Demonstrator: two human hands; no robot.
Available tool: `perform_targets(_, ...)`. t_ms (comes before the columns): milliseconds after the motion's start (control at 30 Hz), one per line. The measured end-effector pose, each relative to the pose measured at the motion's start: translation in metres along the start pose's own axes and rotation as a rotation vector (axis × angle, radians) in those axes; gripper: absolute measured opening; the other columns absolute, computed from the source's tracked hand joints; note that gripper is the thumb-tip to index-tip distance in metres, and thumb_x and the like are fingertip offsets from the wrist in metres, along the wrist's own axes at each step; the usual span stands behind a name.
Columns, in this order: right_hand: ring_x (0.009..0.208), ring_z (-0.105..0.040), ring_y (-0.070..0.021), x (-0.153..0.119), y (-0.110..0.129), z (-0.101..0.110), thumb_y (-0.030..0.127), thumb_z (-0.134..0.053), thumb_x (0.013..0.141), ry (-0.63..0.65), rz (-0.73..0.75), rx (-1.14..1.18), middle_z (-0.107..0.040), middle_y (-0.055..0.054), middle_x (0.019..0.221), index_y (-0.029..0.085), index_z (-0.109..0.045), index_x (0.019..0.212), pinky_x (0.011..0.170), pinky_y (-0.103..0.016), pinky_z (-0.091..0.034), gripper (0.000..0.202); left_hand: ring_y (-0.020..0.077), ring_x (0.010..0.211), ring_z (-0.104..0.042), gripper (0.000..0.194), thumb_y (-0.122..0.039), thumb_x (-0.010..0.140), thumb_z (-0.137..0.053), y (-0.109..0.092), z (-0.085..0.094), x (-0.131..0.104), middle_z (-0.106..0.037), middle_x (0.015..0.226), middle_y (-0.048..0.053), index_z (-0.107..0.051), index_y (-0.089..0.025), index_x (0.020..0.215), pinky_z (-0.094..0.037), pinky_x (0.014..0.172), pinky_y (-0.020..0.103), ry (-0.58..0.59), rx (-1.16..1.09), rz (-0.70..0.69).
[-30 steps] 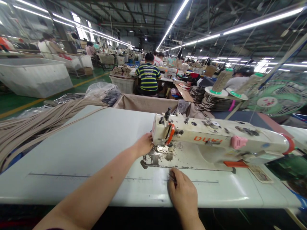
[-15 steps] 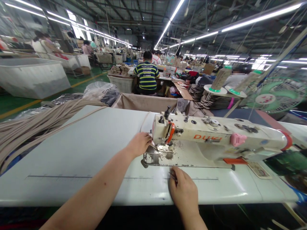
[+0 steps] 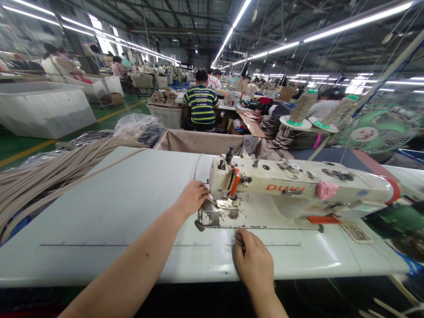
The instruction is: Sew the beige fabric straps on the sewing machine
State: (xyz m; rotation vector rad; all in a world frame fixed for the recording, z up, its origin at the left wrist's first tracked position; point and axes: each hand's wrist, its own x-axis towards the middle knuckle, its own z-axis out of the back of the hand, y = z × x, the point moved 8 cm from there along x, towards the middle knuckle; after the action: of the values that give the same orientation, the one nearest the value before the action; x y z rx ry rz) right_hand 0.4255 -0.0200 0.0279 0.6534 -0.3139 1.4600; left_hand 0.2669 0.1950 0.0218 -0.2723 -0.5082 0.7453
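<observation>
My left hand (image 3: 192, 198) reaches to the needle end of a white sewing machine (image 3: 285, 187), its fingers pinched beside the metal presser foot (image 3: 225, 203). A narrow beige fabric strip (image 3: 196, 167) curves behind the machine head and down to these fingers, which mostly cover its end. On the front of the table, below the machine bed, rests my right hand (image 3: 254, 258). It is curled around a small dark metal tool (image 3: 239, 240) with thin prongs; the palm hides the rest of it.
A ruler line (image 3: 82, 245) marks the white table (image 3: 109, 207). Long beige strips (image 3: 59, 165) are heaped at its left. Behind stands a fabric-lined bin (image 3: 198, 140). Thread cones (image 3: 303, 108) and a green fan (image 3: 374, 130) are at right. A person in a striped shirt (image 3: 201, 106) sits ahead.
The view shifts very slightly. Both hands keep nearly the same places and grips; the strip's curve behind the machine head shows a little more clearly.
</observation>
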Motion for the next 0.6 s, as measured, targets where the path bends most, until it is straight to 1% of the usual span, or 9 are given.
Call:
perform_targets(67, 0.088, -0.065, -0.0233, 0.001, -0.003, 0.002, 0.015, -0.051, 0.086, -0.025, -0.05, -0.004, -0.071, -0.007, 0.097, 0.021, -0.061, 0.113, 0.079, -0.033, -0.05, 0.03, 0.027, 0.115, -0.058, 0.015, -0.024, 0.094, -0.062, 0.002, -0.001, 0.0, -0.064, 0.118, 0.01, -0.075, -0.02, 0.097, -0.048, 0.105, 0.044, -0.018, -0.023, 0.009)
perform_targets(133, 0.092, -0.064, -0.0251, 0.003, -0.008, 0.003, 0.018, -0.051, 0.089, -0.041, -0.117, -0.004, -0.068, -0.009, 0.1, 0.02, -0.06, 0.116, 0.082, -0.035, -0.051, 0.028, 0.0264, 0.115, -0.058, 0.012, -0.023, 0.094, -0.062, 0.003, -0.002, 0.0, -0.064, 0.117, 0.01, -0.074, -0.018, 0.093, -0.048, 0.106, 0.043, -0.022, -0.041, 0.015)
perform_targets(200, 0.096, -0.062, -0.0272, 0.007, -0.011, 0.005, 0.02, -0.05, 0.092, -0.061, -0.162, 0.014, -0.065, -0.011, 0.103, 0.018, -0.058, 0.122, 0.086, -0.04, -0.052, 0.031, 0.0256, 0.11, -0.059, 0.014, -0.024, 0.094, -0.061, 0.003, -0.002, -0.001, -0.064, 0.112, 0.011, -0.071, -0.017, 0.089, -0.051, 0.103, 0.042, -0.01, -0.047, 0.019)
perform_targets(267, 0.105, -0.06, -0.0302, 0.011, -0.012, 0.007, 0.021, -0.049, 0.092, -0.086, -0.186, 0.027, -0.062, -0.015, 0.113, 0.015, -0.054, 0.131, 0.093, -0.046, -0.052, 0.039, 0.0255, 0.103, -0.061, 0.018, -0.027, 0.096, -0.06, 0.0, 0.0, -0.001, -0.065, 0.102, 0.011, -0.069, -0.016, 0.085, -0.053, 0.097, 0.042, 0.012, -0.045, 0.011)
perform_targets(333, 0.113, -0.056, -0.0326, 0.013, -0.014, 0.008, 0.021, -0.05, 0.091, -0.092, -0.209, 0.028, -0.058, -0.018, 0.123, 0.014, -0.05, 0.137, 0.098, -0.051, -0.05, 0.046, 0.0256, 0.099, -0.061, 0.017, -0.028, 0.095, -0.061, -0.005, 0.002, -0.004, -0.065, 0.097, 0.01, -0.068, -0.016, 0.086, -0.055, 0.095, 0.042, 0.041, -0.04, -0.014)
perform_targets(400, 0.116, -0.054, -0.033, 0.012, -0.014, 0.008, 0.02, -0.051, 0.09, -0.092, -0.221, 0.02, -0.057, -0.018, 0.127, 0.015, -0.051, 0.137, 0.1, -0.053, -0.048, 0.047, 0.026, 0.102, -0.062, 0.013, -0.026, 0.094, -0.06, -0.012, 0.004, -0.012, -0.066, 0.104, 0.01, -0.069, -0.017, 0.095, -0.055, 0.098, 0.043, 0.068, -0.04, -0.052)
perform_targets(467, 0.118, -0.053, -0.032, 0.01, -0.013, 0.009, 0.017, -0.052, 0.088, -0.099, -0.218, 0.01, -0.057, -0.017, 0.128, 0.016, -0.053, 0.135, 0.101, -0.053, -0.046, 0.046, 0.0265, 0.112, -0.062, 0.022, -0.025, 0.096, -0.056, -0.021, 0.004, -0.026, -0.064, 0.12, 0.012, -0.068, -0.017, 0.112, -0.053, 0.105, 0.045, 0.071, -0.034, -0.093)
perform_targets(533, 0.118, -0.053, -0.0306, 0.007, -0.01, 0.012, 0.014, -0.053, 0.087, -0.118, -0.211, -0.006, -0.058, -0.017, 0.127, 0.015, -0.055, 0.132, 0.103, -0.052, -0.045, 0.045, 0.0272, 0.125, -0.059, 0.036, -0.027, 0.1, -0.047, -0.031, 0.003, -0.048, -0.057, 0.139, 0.013, -0.062, -0.018, 0.131, -0.05, 0.113, 0.046, 0.001, 0.018, -0.13)
perform_targets(600, 0.117, -0.052, -0.0293, 0.005, -0.007, 0.015, 0.011, -0.052, 0.085, -0.137, -0.204, -0.01, -0.059, -0.016, 0.125, 0.014, -0.057, 0.128, 0.104, -0.051, -0.044, 0.043, 0.0292, 0.133, -0.055, 0.042, -0.034, 0.102, -0.044, -0.042, -0.003, -0.074, -0.054, 0.146, 0.011, -0.056, -0.022, 0.14, -0.049, 0.115, 0.048, -0.061, 0.085, -0.19)
